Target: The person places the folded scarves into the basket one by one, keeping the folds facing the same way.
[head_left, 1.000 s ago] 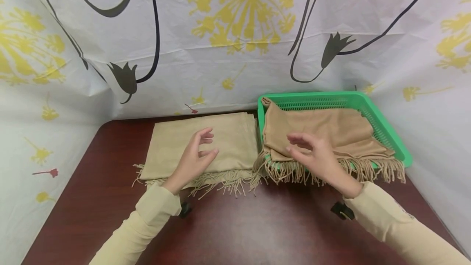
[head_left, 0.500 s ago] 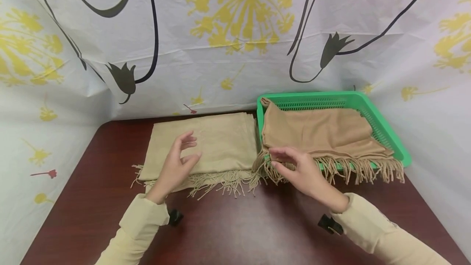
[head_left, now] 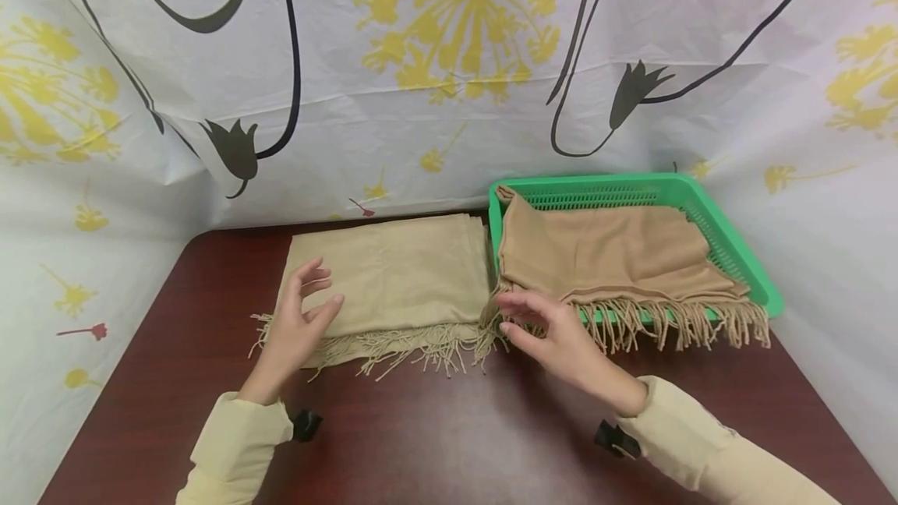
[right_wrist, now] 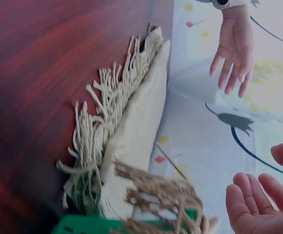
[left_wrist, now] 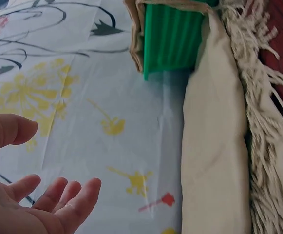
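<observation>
A folded beige shawl [head_left: 400, 271] with a fringed front edge lies flat on the table. Above its left end hovers my left hand [head_left: 291, 330], fingers loosely bent and holding nothing. To the right, a folded tan shawl [head_left: 610, 248] fills much of a green plastic basket [head_left: 745, 244], its fringe hanging over the front rim. My right hand [head_left: 561, 337] is over the basket's front left corner, thumb and fingers apart, overlapping that fringe in the head view. In the right wrist view both hands show: the right [right_wrist: 258, 204] near the tan fringe [right_wrist: 160, 190], the left [right_wrist: 236, 48] farther off.
The dark red-brown table [head_left: 435, 435] extends in front of the shawls. A white sheet with yellow and grey flowers [head_left: 421, 131] hangs behind and on both sides. Black straps [head_left: 306, 425] sit at both wrists, below pale sleeves.
Both hands have moved left and a little toward the body, the left from mid-shawl to its left end, the right from over the tan shawl to the basket's corner. The shawls stay put.
</observation>
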`<state>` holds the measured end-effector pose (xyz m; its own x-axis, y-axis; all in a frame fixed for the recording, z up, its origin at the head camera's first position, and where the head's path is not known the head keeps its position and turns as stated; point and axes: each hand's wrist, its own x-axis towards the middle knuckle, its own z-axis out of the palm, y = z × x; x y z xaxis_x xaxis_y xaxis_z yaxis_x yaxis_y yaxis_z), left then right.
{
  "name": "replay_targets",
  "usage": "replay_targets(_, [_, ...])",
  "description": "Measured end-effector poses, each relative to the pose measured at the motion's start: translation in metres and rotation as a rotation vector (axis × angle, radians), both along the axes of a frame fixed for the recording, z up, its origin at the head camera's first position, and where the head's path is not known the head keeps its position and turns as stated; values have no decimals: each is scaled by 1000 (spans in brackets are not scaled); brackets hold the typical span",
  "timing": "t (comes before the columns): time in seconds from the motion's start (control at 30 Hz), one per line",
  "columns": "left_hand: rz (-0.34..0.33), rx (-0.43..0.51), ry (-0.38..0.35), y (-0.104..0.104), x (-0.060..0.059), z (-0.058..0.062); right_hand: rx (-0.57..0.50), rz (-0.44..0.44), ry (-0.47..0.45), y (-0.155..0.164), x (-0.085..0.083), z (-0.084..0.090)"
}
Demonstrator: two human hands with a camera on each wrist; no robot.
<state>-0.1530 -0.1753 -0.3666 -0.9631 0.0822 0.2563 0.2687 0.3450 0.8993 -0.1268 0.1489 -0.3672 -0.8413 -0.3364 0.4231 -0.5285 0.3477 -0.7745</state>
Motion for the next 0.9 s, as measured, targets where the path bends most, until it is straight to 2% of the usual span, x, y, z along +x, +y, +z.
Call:
replay_targets(0.17, [9, -71, -28, -12, 2, -6, -33, 45, -23, -9, -2, -7])
replay_targets(0.37, [28, -141, -67, -29, 3, -14, -66, 42, -80, -18, -4, -15])
replay_targets(0.6, [58, -155, -128, -39, 7, -17, -126, 25, -160, -28, -6, -22])
replay_targets(0.77, [94, -118, -165, -42, 10, -20, -100, 6, -191, -36, -4, -27])
replay_targets(0.9, [82, -180, -176, -50, 10, -25, -64, -19, -211, -40, -4, -34])
